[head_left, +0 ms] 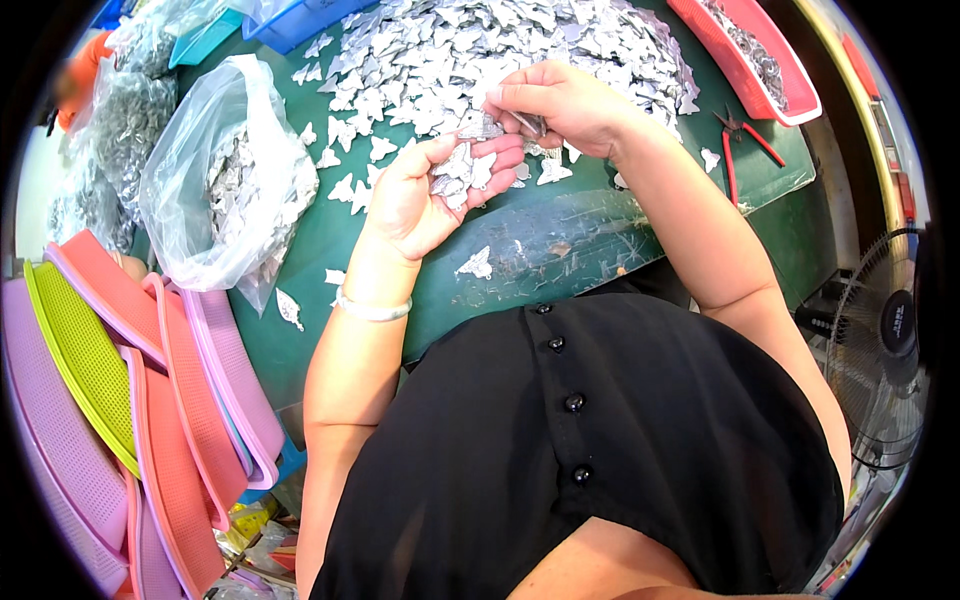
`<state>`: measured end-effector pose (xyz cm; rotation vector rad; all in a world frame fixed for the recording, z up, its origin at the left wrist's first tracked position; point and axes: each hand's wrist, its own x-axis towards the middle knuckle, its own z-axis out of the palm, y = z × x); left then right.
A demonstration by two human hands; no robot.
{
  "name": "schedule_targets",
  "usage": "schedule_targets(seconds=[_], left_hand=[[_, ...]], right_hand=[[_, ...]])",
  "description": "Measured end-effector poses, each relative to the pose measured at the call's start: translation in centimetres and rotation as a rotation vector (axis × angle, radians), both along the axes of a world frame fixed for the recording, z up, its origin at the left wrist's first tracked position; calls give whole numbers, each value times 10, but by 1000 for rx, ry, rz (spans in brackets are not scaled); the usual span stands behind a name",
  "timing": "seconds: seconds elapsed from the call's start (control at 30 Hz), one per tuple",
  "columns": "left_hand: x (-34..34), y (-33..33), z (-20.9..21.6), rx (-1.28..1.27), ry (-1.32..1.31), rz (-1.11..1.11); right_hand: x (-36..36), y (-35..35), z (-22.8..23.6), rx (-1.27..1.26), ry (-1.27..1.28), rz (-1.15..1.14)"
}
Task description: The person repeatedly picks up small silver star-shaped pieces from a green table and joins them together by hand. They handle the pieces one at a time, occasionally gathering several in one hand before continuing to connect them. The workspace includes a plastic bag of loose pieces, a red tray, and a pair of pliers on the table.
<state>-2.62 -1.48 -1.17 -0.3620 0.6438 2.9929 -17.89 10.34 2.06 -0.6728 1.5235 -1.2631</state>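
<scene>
My left hand (410, 205) is palm up at the near edge of the pile, cradling several silvery butterfly-shaped metal pieces (455, 172) in its palm and fingers. Its thumb presses on another metal piece (482, 126) near the fingertips. Just to the right, my right hand (580, 108) is closed in a pinch on a small metal piece (531, 123), close against the left fingers. A large heap of the same pieces (430, 65) spreads beyond both hands. One loose butterfly piece (477, 263) lies on the green tabletop (540, 240) nearer me.
Left of the heap stands a clear plastic bag (180, 200) holding more pieces. Red-handled pliers (730, 168) lie at the right, near a pink basket (805, 112) of metal parts. Stacked coloured plastic baskets (85, 370) crowd the lower left; a fan (895, 325) stands at the right.
</scene>
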Motion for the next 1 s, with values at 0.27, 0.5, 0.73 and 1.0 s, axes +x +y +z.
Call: schedule_targets(seconds=[0.27,0.5,0.73,1.0], left_hand=[[2,1,3,-95,151,-22],[1,-1,2,-171,212,-33],[1,1,1,-263,48,18],[2,1,-4,-225,77,-74]], right_hand=[[0,-3,-14,-86,39,26],[-9,-2,-20,-231,-334,-202],[-7,0,-10,-206,-212,4],[8,-5,-1,-102,303,242]])
